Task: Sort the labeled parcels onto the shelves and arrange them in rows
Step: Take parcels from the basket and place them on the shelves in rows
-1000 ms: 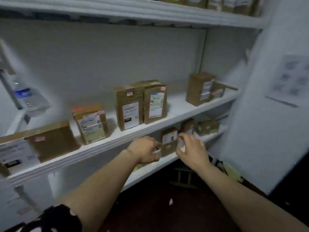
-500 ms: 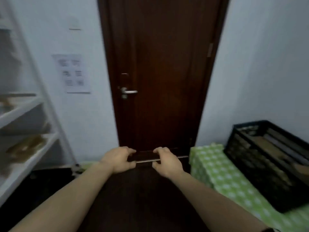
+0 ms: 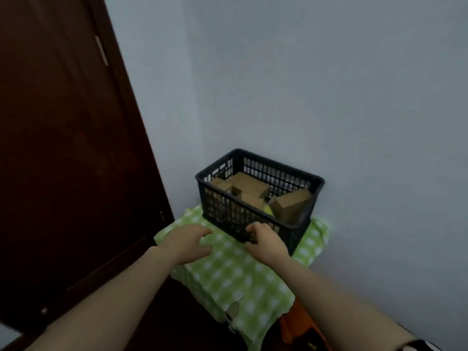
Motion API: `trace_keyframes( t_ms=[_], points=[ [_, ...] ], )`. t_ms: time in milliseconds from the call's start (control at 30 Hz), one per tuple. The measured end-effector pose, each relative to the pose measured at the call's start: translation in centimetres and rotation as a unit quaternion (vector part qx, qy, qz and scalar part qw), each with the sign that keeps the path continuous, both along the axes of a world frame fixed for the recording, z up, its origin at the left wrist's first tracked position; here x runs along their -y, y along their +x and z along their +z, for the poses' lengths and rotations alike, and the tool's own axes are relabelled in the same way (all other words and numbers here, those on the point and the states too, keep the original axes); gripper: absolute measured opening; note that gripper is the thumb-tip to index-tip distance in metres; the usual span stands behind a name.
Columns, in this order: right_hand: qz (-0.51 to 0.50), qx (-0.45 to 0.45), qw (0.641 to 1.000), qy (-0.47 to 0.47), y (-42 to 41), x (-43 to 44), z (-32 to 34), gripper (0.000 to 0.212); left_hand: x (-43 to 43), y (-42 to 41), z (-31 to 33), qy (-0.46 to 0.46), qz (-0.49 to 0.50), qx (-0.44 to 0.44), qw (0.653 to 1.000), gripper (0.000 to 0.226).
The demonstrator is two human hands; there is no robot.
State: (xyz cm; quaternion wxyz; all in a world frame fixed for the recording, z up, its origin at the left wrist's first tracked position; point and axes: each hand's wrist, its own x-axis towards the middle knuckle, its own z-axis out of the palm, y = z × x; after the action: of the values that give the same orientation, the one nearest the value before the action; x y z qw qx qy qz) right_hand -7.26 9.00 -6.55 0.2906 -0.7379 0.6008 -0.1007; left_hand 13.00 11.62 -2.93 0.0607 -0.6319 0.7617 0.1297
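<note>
A black plastic basket (image 3: 281,173) stands in the room's corner on a stand draped with a green checked cloth (image 3: 243,272). Several brown cardboard parcels lie loose inside it; one parcel (image 3: 250,186) sits near the middle and another parcel (image 3: 291,203) leans at the right. My left hand (image 3: 190,241) hovers over the cloth just left of the basket, fingers loosely curled, holding nothing. My right hand (image 3: 266,239) is in front of the basket's near wall, fingers loosely bent and empty. The shelves are out of view.
A dark brown door (image 3: 63,148) fills the left side. Pale walls meet behind the basket. Something orange (image 3: 298,325) shows under the cloth at the lower right. The floor below is dark.
The view has swung right, from the shelves past the door to the basket in the corner. Both empty hands have travelled with it and now sit in front of the basket.
</note>
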Motion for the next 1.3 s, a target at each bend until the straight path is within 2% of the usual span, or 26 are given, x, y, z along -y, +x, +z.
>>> trace_keyframes(
  t_ms=[133, 300, 433, 533, 633, 767, 900, 1000, 1100, 1167, 1233, 1300],
  points=[
    [-0.049, -0.002, 0.999, 0.012, -2.7, 5.6, -1.7, 0.043, 8.0, -2.1, -2.1, 0.023, -0.039, -0.019, 0.999, 0.052],
    [-0.139, 0.005, 0.99, 0.019, -3.7, 14.3, -3.3, 0.038, 19.6, -3.2, -4.4, 0.007, -0.049, -0.086, 0.995, 0.035],
    [-0.208, 0.032, 0.976, 0.047, -3.5, 20.4, -4.9, 0.034, 28.2, -3.9, -6.8, 0.031, -0.052, -0.084, 0.995, 0.037],
    [-0.249, 0.061, 0.964, 0.071, -3.5, 24.7, -6.9, 0.032, 33.6, -4.9, -9.1, 0.061, 0.006, -0.106, 0.992, 0.03],
    [-0.268, 0.077, 0.95, 0.14, -3.4, 28.6, -9.5, 0.036, 37.3, -6.1, -11.4, 0.114, 0.046, -0.1, 0.987, 0.026],
    [-0.268, 0.07, 0.936, 0.218, -2.5, 33.1, -12.9, 0.039, 40.6, -7.4, -14.4, 0.192, 0.106, -0.065, 0.974, 0.024],
    [-0.298, 0.108, 0.908, 0.273, -1.2, 35.4, -15.8, 0.04, 41.8, -8.1, -16.9, 0.251, 0.132, -0.061, 0.957, 0.028],
    [-0.338, 0.165, 0.877, 0.298, -0.8, 35.7, -16.7, 0.045, 41.4, -8.6, -17.6, 0.228, 0.161, -0.069, 0.958, 0.026],
    [-0.41, 0.23, 0.829, 0.302, -1.5, 35.4, -15.5, 0.053, 40.4, -9.2, -16.0, 0.174, 0.19, -0.086, 0.963, 0.03],
    [-0.441, 0.285, 0.804, 0.28, -2.4, 34.9, -13.6, 0.043, 39.8, -9.6, -14.0, 0.141, 0.208, -0.109, 0.962, 0.036],
    [-0.446, 0.337, 0.793, 0.244, -2.8, 34.4, -11.8, 0.034, 39.0, -9.9, -11.6, 0.11, 0.228, -0.134, 0.958, 0.035],
    [-0.427, 0.381, 0.792, 0.216, -2.9, 33.8, -9.8, 0.04, 37.8, -9.9, -9.0, 0.08, 0.256, -0.149, 0.952, 0.029]
  ],
)
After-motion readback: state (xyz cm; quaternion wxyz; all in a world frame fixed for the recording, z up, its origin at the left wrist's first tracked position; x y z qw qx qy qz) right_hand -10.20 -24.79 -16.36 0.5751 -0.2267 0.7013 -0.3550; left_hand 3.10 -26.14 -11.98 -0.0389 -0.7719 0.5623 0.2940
